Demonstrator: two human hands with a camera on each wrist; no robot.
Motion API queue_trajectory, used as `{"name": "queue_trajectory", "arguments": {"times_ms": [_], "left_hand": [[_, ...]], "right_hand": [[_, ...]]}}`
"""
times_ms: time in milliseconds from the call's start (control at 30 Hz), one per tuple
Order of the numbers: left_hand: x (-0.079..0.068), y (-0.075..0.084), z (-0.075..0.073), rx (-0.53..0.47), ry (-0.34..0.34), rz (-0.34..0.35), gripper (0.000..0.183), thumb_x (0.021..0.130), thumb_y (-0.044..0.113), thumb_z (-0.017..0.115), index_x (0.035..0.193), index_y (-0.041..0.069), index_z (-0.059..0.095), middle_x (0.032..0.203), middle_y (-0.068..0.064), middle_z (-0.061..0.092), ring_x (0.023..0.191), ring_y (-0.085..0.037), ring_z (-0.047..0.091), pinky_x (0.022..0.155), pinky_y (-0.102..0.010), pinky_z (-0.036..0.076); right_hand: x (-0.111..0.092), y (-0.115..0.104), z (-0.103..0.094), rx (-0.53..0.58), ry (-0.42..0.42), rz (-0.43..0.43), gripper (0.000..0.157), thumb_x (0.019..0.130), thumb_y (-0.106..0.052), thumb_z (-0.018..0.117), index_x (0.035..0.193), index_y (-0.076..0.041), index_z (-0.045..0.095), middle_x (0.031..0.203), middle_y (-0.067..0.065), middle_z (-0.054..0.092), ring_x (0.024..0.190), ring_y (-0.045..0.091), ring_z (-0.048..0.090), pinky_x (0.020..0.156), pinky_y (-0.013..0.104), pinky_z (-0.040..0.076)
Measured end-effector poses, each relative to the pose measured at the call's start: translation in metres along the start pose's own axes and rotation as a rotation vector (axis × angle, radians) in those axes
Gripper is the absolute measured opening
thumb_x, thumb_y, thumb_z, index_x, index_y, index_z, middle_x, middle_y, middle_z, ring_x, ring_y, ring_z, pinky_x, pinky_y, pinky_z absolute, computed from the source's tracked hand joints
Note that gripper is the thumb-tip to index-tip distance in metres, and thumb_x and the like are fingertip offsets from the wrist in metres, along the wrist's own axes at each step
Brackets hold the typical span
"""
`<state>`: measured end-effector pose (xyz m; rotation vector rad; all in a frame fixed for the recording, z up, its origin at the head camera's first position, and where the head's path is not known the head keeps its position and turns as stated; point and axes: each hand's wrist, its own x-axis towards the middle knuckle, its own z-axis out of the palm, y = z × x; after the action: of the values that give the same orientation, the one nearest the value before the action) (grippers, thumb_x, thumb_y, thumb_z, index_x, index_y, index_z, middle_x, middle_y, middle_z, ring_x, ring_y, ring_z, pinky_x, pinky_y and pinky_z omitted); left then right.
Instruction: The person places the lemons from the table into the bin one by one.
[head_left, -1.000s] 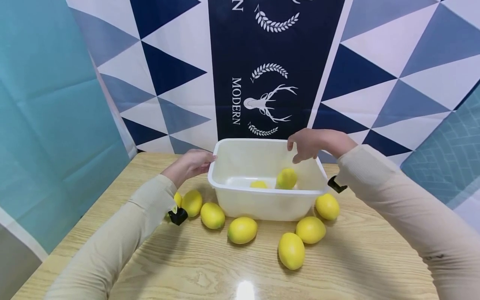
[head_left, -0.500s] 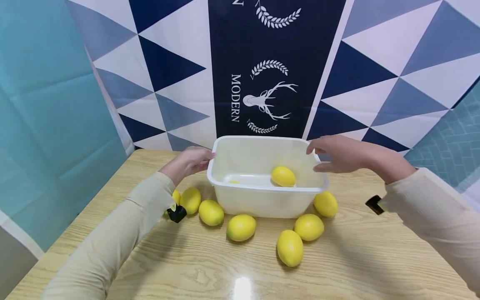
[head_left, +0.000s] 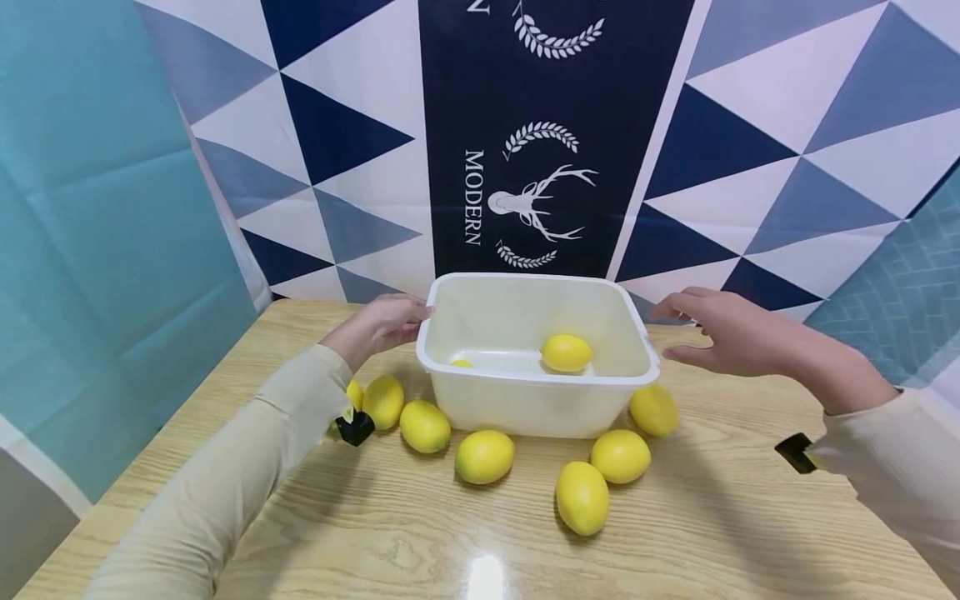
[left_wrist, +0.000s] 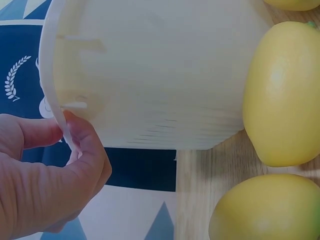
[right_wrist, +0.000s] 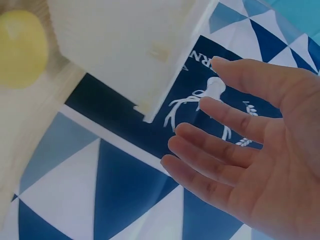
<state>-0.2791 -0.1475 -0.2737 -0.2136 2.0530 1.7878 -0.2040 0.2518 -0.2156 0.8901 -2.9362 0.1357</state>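
A white plastic basin (head_left: 517,408) stands on the table. My left hand (head_left: 378,325) pinches its left rim between thumb and curled fingers, plain in the left wrist view on the basin's rim (left_wrist: 46,65). Off the basin's right end is my right hand (head_left: 731,329), fingers loosely spread and holding nothing; the right wrist view shows its bare palm (right_wrist: 280,170) apart from the rim. Inside the basin lies one lemon (head_left: 566,353). The top of another lemon (head_left: 462,363) peeks over the front wall, mostly hidden.
Several lemons lie around the basin's front: one lemon (head_left: 484,457) at its middle, a lemon (head_left: 582,498) nearer me, and a lemon (head_left: 654,410) by the right corner. More sit left, partly behind my sleeve. A patterned cloth (head_left: 360,167) hangs behind the wooden table (head_left: 405,533).
My right hand has moved from over the basin out past its right side. The lemons inside have shifted, one rolling toward the left. My left hand keeps its grip on the rim.
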Motion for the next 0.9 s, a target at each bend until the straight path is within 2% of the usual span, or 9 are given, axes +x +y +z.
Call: {"name": "queue_trajectory", "arguments": {"times_ms": [233, 367, 633, 800, 900], "left_hand": [[0.001, -0.002, -0.001, -0.008, -0.003, -0.001, 0.041, 0.102, 0.013, 0.049, 0.141, -0.001, 0.046, 0.12, -0.007, 0.052, 0.106, -0.018, 0.051, 0.115, -0.033, 0.043], [0.001, -0.002, -0.001, -0.009, -0.01, 0.004, 0.04, 0.103, 0.014, 0.048, 0.14, -0.001, 0.046, 0.117, -0.007, 0.052, 0.104, -0.018, 0.051, 0.115, -0.033, 0.043], [0.001, -0.002, 0.0, -0.016, -0.008, -0.004, 0.041, 0.103, 0.014, 0.048, 0.14, -0.001, 0.045, 0.116, -0.007, 0.052, 0.101, -0.018, 0.052, 0.114, -0.032, 0.044], [0.001, -0.002, 0.0, -0.022, -0.009, 0.0, 0.04, 0.103, 0.013, 0.048, 0.14, -0.001, 0.045, 0.114, -0.006, 0.052, 0.1, -0.017, 0.052, 0.114, -0.032, 0.044], [0.001, -0.003, 0.001, -0.027, -0.006, 0.0, 0.039, 0.103, 0.013, 0.048, 0.139, -0.001, 0.045, 0.114, -0.006, 0.052, 0.101, -0.017, 0.052, 0.114, -0.032, 0.044]], "right_hand": [[-0.012, 0.008, 0.015, 0.014, -0.018, 0.039, 0.038, 0.084, -0.021, 0.077, 0.117, -0.007, 0.064, 0.113, 0.01, 0.067, 0.102, 0.027, 0.064, 0.077, 0.043, 0.059], [-0.018, 0.011, 0.023, 0.004, -0.003, 0.034, 0.038, 0.083, -0.021, 0.078, 0.116, -0.008, 0.065, 0.111, 0.009, 0.067, 0.101, 0.027, 0.065, 0.079, 0.045, 0.059], [-0.026, 0.021, 0.041, -0.028, 0.059, -0.073, 0.039, 0.079, -0.017, 0.081, 0.114, -0.009, 0.065, 0.111, 0.004, 0.069, 0.103, 0.025, 0.065, 0.085, 0.046, 0.058], [-0.032, 0.029, 0.057, -0.08, 0.16, -0.184, 0.044, 0.072, -0.013, 0.086, 0.111, -0.012, 0.065, 0.108, -0.002, 0.067, 0.099, 0.019, 0.064, 0.081, 0.04, 0.059], [-0.036, 0.034, 0.066, -0.092, 0.193, -0.236, 0.051, 0.068, -0.012, 0.088, 0.113, -0.014, 0.064, 0.108, -0.005, 0.065, 0.098, 0.016, 0.063, 0.08, 0.038, 0.059]]}}
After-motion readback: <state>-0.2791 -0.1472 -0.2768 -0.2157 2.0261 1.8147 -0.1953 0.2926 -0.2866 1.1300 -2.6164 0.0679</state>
